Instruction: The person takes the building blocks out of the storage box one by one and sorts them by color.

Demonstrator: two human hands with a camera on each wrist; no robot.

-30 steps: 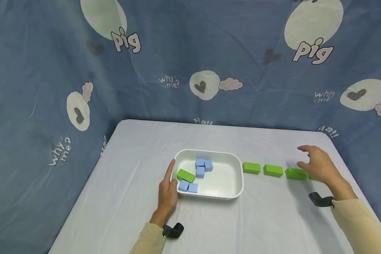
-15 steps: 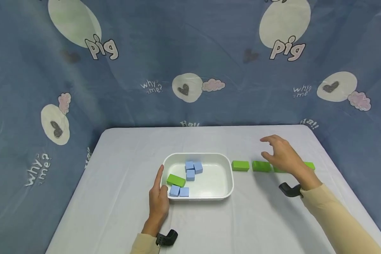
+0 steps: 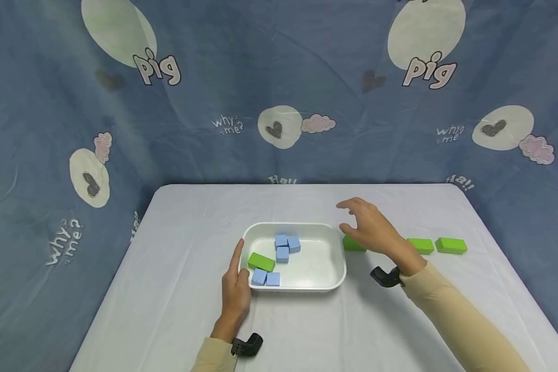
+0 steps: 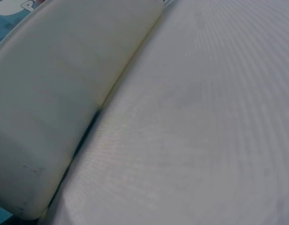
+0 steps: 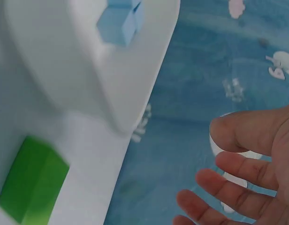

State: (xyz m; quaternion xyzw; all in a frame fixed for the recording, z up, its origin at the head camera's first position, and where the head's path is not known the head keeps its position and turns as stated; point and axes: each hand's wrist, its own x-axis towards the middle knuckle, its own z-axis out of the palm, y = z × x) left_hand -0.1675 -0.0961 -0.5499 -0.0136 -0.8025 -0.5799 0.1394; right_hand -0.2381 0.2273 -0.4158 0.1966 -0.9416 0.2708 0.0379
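At the middle of the white table (image 3: 176, 299) sits the tray (image 3: 313, 268), with a broad strip of cloth to its left and near sides and a narrower strip between it and the table's far edge. Beyond that edge hangs a blue curtain (image 3: 214, 155). To the tray's right, green blocks run in a row toward the right edge: one (image 3: 352, 244) just beside the tray, partly covered by the hand above it, then two (image 3: 420, 246) (image 3: 452, 246) further right with a gap between them. Inside the tray, five blue cubes (image 3: 282, 254) and one green block (image 3: 261, 262) lie toward the left; its white floor shows at right. The left hand (image 3: 234, 299) is at the near left corner, index finger straight along the left wall, thumb against the near rim; its other fingers are hidden. The right hand (image 3: 372, 227) hovers over the block beside the tray, thumb and fingers well apart, holding nothing. In the right wrist view, cloth and curtain show between that hand and the block.
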